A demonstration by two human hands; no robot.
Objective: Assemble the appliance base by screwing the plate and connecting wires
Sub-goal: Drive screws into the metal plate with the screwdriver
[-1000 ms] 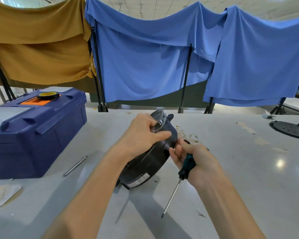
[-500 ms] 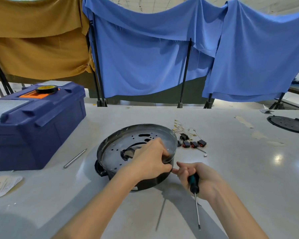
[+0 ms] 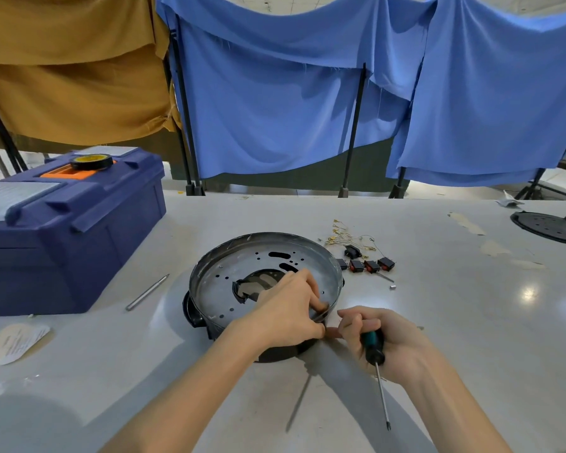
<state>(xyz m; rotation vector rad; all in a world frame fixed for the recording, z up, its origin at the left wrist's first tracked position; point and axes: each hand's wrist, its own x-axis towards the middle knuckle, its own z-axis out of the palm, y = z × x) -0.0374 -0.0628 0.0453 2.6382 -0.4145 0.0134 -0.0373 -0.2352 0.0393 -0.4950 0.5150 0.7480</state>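
Gripping one appliance base [image 3: 229,282] with the left hand [image 3: 288,308], the right hand [image 3: 383,341] clutches one screwdriver [image 3: 374,358] beside five switches [image 3: 365,264].

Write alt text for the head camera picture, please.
A person's left hand grips the near rim of a round black appliance base lying open-side up on a white table, while the right hand holds a screwdriver pointing toward the camera.

One base [image 3: 242,276] sits on the table [image 3: 438,322], one screwdriver [image 3: 374,354], one toolbox [image 3: 69,230] with one tape roll [image 3: 92,161] on top. Four red switches [image 3: 366,265] in a row, a fifth black one [image 3: 353,251] behind. One metal rod [image 3: 147,291], one black disc [image 3: 549,226], one paper [image 3: 17,341].
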